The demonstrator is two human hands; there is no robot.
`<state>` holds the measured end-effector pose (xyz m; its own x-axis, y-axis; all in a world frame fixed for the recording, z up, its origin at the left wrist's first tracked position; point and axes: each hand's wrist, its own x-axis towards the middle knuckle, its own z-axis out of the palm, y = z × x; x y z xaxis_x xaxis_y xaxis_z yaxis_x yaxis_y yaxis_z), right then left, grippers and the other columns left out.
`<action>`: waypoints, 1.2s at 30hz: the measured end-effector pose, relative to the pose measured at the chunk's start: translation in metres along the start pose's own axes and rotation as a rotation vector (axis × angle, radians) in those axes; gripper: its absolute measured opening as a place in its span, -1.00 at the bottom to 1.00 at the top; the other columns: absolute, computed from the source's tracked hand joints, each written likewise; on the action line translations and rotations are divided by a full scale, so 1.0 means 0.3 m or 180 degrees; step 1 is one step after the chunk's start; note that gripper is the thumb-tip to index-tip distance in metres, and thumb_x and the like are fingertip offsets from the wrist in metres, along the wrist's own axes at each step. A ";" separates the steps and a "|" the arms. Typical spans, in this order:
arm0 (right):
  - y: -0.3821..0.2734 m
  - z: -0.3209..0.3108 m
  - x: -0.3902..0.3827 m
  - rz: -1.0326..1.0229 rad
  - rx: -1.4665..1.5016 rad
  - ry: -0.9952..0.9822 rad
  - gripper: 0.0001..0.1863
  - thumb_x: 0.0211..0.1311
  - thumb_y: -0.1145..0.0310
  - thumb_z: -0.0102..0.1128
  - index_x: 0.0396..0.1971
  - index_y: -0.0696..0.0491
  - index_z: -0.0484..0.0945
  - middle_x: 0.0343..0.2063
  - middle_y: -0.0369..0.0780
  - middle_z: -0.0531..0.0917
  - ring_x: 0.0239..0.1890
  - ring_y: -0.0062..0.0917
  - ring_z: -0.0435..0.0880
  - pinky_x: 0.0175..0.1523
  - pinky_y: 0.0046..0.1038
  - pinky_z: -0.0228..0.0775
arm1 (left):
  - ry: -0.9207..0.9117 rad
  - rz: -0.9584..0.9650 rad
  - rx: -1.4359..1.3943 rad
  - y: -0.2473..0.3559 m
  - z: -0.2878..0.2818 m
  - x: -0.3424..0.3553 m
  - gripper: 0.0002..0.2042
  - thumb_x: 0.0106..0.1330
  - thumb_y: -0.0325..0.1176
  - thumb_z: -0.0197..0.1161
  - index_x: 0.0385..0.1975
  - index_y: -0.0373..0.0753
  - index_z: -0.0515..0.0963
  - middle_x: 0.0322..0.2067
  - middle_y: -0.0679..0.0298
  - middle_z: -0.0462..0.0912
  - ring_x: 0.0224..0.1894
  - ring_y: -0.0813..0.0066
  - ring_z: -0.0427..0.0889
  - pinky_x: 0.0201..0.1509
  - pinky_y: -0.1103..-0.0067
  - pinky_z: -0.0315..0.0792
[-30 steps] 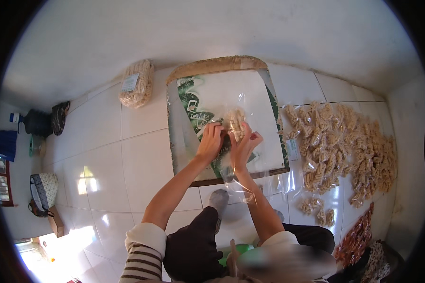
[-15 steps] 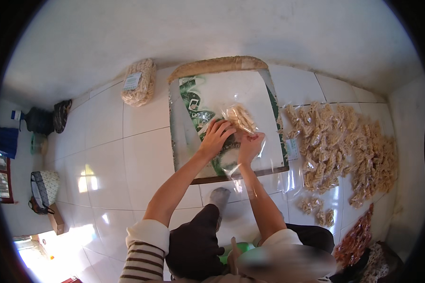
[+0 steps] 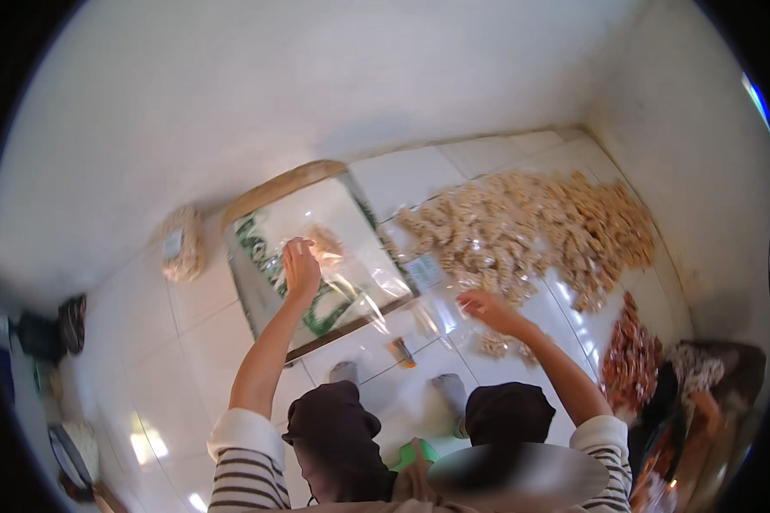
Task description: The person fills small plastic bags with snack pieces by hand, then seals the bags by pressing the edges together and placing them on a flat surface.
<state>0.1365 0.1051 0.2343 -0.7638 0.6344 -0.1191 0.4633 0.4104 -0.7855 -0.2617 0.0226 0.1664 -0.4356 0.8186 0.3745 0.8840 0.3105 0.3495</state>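
Note:
A clear plastic bag of pale snack sticks [image 3: 327, 245] lies on a white and green board [image 3: 269, 224]. At its left side is my left hand [image 3: 301, 269], fingers bent and drawn together on the plastic. My right hand [image 3: 489, 309] is off the board to the right, over clear empty plastic and small packets [image 3: 494, 344]. Its fingers are slightly bent and somewhat blurred, with nothing visible in them. A pale label sheet [image 3: 424, 271] lies under clear plastic beside the board's right edge.
A wide heap of small snack packets [image 3: 522, 222] covers the tiles at right. Reddish packets [image 3: 631, 355] lie nearer, beside another person's hand [image 3: 706, 409]. A large filled bag [image 3: 184, 246] stands left of the board. A small orange and dark object [image 3: 402, 352] lies between my feet and the board.
My right hand has left the bag and moved right, toward the packets. My left hand stays at the bag. The view has swung to the right, and another person's hand now shows.

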 end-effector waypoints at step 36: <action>0.645 -0.028 -0.373 0.1192 0.1360 0.4390 -0.48 0.02 0.68 0.00 0.07 0.12 0.27 0.03 -0.09 0.37 0.09 -0.24 0.34 0.25 -0.27 0.04 | -0.2555 0.1119 -0.3154 1.516 0.669 -0.433 -0.43 0.17 -0.57 0.07 0.22 -0.06 0.16 0.01 0.20 0.36 -0.01 0.29 0.40 0.06 0.41 0.31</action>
<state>0.3152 0.1190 0.1008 0.4952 0.8614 0.1130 0.1818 0.0245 -0.9830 0.2310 0.1546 0.1045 0.3142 0.9456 0.0842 0.2815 -0.1775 0.9430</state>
